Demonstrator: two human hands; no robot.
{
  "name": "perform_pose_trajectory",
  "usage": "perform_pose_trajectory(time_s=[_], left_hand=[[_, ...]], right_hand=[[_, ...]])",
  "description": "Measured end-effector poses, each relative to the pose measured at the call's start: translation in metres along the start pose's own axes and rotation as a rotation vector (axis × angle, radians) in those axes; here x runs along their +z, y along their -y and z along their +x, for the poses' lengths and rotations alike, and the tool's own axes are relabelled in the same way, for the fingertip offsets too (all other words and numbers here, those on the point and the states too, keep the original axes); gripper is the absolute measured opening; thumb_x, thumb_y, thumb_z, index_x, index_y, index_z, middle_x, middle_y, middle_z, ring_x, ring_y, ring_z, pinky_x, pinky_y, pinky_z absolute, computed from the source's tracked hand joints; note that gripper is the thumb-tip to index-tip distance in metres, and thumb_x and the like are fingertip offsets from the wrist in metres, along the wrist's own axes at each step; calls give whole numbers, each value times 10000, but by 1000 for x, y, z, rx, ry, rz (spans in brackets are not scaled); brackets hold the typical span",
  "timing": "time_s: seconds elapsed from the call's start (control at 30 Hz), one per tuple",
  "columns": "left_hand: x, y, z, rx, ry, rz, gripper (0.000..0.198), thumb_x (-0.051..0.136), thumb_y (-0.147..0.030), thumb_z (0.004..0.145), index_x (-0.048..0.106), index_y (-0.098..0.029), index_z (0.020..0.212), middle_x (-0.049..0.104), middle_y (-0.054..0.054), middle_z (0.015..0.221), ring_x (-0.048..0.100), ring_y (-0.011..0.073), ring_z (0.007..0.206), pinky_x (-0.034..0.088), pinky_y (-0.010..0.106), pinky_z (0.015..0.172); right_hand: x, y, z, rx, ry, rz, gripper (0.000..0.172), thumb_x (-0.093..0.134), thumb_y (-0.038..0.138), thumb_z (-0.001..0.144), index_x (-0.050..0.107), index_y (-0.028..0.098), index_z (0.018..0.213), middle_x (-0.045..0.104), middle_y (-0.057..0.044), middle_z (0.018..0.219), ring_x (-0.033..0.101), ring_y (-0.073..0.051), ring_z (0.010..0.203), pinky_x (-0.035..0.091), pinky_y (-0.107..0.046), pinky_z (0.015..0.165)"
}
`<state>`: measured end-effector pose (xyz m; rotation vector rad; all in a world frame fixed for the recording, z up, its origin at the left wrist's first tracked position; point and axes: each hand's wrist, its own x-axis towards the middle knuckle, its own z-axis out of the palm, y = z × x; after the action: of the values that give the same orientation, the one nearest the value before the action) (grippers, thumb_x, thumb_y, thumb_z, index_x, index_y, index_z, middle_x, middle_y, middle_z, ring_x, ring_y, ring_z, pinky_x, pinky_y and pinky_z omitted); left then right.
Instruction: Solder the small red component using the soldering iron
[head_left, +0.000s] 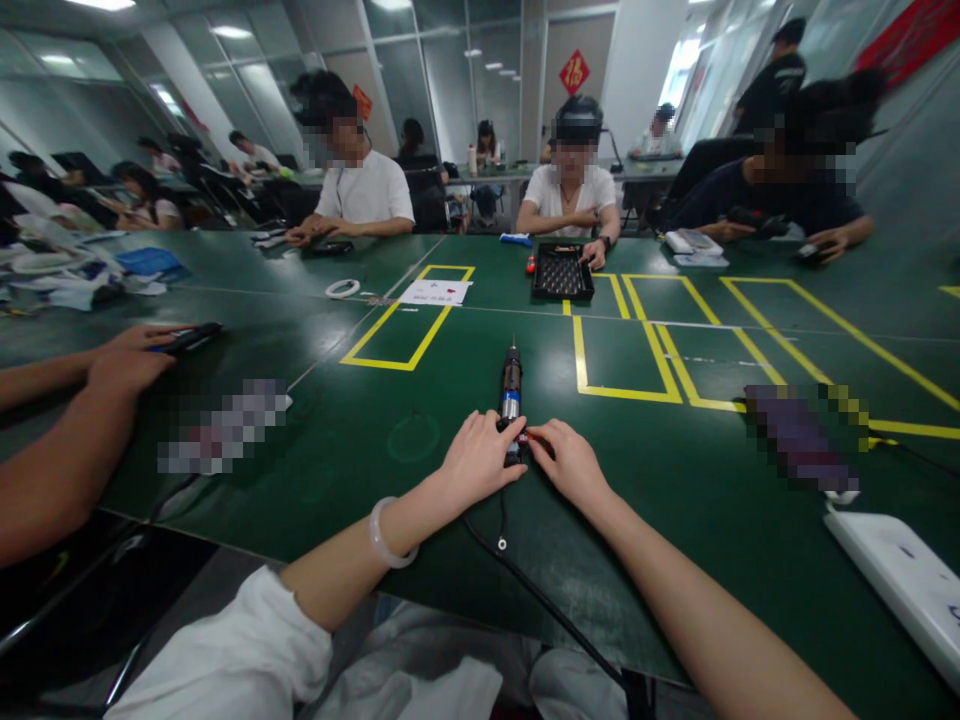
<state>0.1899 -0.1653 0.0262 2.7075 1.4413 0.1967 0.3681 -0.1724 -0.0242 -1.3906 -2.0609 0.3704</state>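
Observation:
An electric screwdriver point(511, 378) lies on the green table in front of me, its thin bit pointing away. Its body is black and brown with a blue and silver middle section. My left hand point(484, 450) grips its near end from the left, with the thumb across the top. Against the right side of that end, my right hand point(566, 462) pinches with its fingertips, where a bit of red shows. What exactly they hold is hidden. A short dark wire with a ring terminal point(502, 544) hangs from the near end, beside a thick black cable point(551, 605).
Yellow tape outlines point(379, 363) mark the table. A black tray of small parts point(562, 272) stands across from me by a co-worker's hand. A white card point(436, 292) and white ring point(343, 289) lie left. A white power strip point(900, 580) sits at right; another person's arms reach in at left.

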Motion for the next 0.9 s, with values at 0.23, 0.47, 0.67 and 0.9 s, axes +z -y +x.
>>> perform_pose_trajectory(time_s=[0.23, 0.47, 0.67, 0.9], left_hand=[[-6, -5, 1, -29, 38, 54, 674, 638, -505, 784, 458, -261, 1385, 514, 142, 1145, 522, 330, 1081, 377, 485, 983], [-11, -7, -2, -62, 62, 63, 601, 560, -519, 841, 426, -310, 1388, 454, 116, 1194, 538, 286, 1048, 504, 379, 789], [-10, -3, -3, -83, 58, 19, 539, 521, -515, 866, 448, -320, 1363, 418, 107, 1214, 526, 276, 1070, 523, 353, 750], [-12, 0, -2, -113, 62, 2, 537, 494, -506, 885, 434, -323, 1387, 435, 102, 1158, 530, 263, 1051, 510, 342, 768]], right_hand=[[2, 0, -1, 28, -34, 85, 201, 489, 164, 915, 662, 197, 1010, 611, -67, 890, 607, -201, 798, 482, -311, 742], [1, 4, -1, 5, -58, 128, 142, 523, 136, 889, 659, 177, 886, 629, -46, 827, 601, -186, 755, 466, -287, 696], [2, 6, -2, -26, -65, 210, 152, 541, 134, 884, 686, 178, 896, 629, -61, 879, 617, -177, 787, 484, -280, 720], [-2, 8, -2, -19, -59, 304, 187, 540, 123, 877, 691, 184, 969, 683, -61, 922, 644, -170, 800, 500, -283, 739]])
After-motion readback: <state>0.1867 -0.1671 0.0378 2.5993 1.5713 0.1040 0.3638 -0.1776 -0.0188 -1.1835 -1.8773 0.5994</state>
